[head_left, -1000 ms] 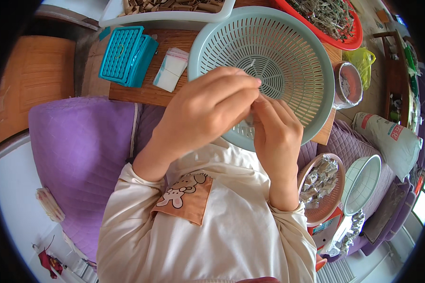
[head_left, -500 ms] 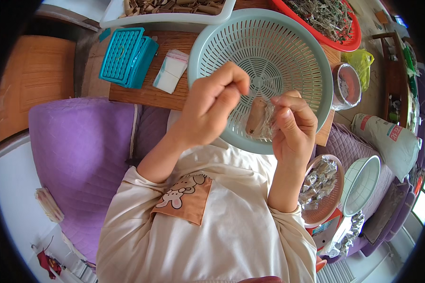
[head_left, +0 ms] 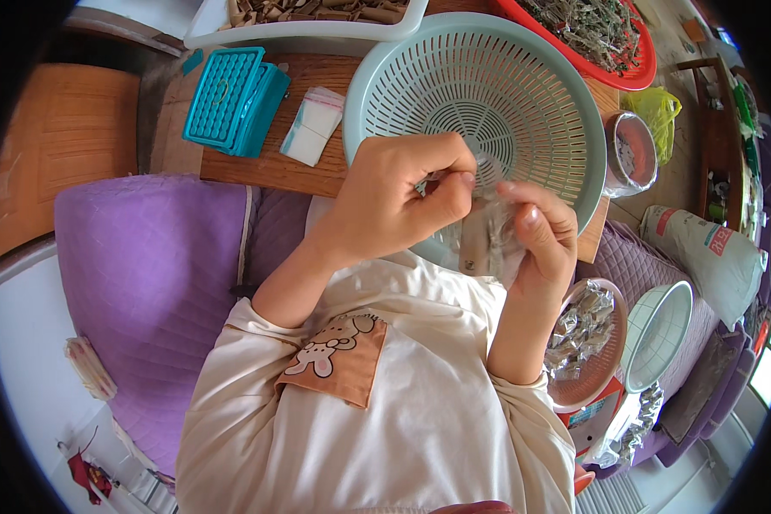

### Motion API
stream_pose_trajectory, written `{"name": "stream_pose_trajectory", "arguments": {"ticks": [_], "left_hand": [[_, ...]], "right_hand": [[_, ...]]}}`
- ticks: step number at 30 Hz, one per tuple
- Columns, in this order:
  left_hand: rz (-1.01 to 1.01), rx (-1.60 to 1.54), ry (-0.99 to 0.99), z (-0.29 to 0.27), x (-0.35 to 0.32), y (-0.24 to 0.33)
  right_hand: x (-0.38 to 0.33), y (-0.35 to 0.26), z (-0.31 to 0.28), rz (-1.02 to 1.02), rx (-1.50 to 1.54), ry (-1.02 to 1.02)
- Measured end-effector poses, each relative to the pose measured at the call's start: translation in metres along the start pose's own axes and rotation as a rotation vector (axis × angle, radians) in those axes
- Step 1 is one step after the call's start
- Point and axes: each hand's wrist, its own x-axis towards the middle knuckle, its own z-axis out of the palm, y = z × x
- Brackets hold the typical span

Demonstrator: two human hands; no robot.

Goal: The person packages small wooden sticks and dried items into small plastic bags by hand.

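Note:
Above the near rim of a grey-green plastic colander, my two hands hold a small clear plastic bag. A tan, tube-shaped piece shows through the film, hanging upright between the hands; I cannot make out its kind. My left hand is closed, thumb and forefinger pinched at the top of the bag. My right hand is closed too, thumb and fingers gripping the bag's right side. The colander appears to hold nothing else where its slotted base shows.
Left on the wooden table are stacked teal trays and flat clear bags. Behind stand a white tub of brown pieces and a red basket of dried plant matter. A foil-filled pink basket sits at right.
My left hand has moved down and right to the top of the bag and now pinches it. The bag and the piece have shifted slightly lower.

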Motion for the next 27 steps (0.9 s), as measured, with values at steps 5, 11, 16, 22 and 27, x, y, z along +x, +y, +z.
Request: {"name": "stream_pose_trajectory", "arguments": {"ticks": [5, 11, 16, 22, 27], "left_hand": [[0.451, 0.352, 0.253, 0.017, -0.004, -0.01], [1.051, 0.589, 0.147, 0.016, 0.007, -0.032], [1.071, 0.883, -0.174, -0.035, 0.034, -0.021], [0.042, 1.001, 0.566, -0.275, 0.068, -0.021], [-0.632, 0.816, 0.547, -0.306, 0.02, -0.028]], "right_hand": [[-0.007, 0.015, 0.001, -0.027, 0.432, 0.19], [-0.009, 0.018, -0.006, 0.068, 0.955, -0.081], [-0.056, -0.001, -0.087, -0.021, 0.069, 0.362], [-0.14, -0.08, -0.191, 0.143, -1.285, 0.894], [-0.177, -0.066, -0.212, 0.774, -1.599, 0.561]]}}
